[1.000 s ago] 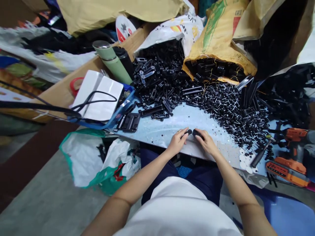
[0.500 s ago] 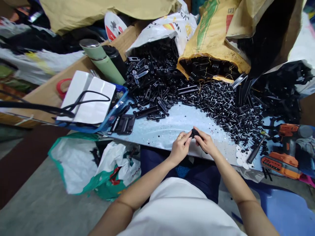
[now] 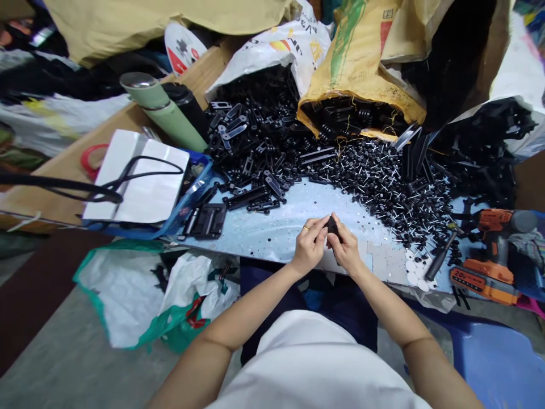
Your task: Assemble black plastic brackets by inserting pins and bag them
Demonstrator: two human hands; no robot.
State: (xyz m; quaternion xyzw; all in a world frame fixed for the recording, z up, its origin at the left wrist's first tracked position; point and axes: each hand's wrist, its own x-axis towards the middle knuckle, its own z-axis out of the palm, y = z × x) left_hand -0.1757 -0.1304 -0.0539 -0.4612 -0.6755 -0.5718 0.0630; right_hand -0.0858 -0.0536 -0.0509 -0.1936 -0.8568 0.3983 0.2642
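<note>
Head view, the only one supplied. A second ago your hands were apart, each with a dark part at its fingertips. Your left hand and right hand have since come together, and the fingertips now meet around a black piece. In my judgement the work has passed from separate handling to pressing or aligning at one spot. Whether two parts are now joined cannot be told; your fingers cover too much.

Grip: both your hands are closed, with thumb and fingers pinching the piece from either side and no clear gap showing. The piece sits between the two sets of fingertips, its dark upper end exposed where they meet and the rest largely hidden by your right fingers. It is at the near edge of the blue work surface; contact with that surface cannot be confirmed.

Surroundings: the heap of black-headed pins lies beyond your right hand. The hammer and orange drill lie further right, both well apart from your grip.
</note>
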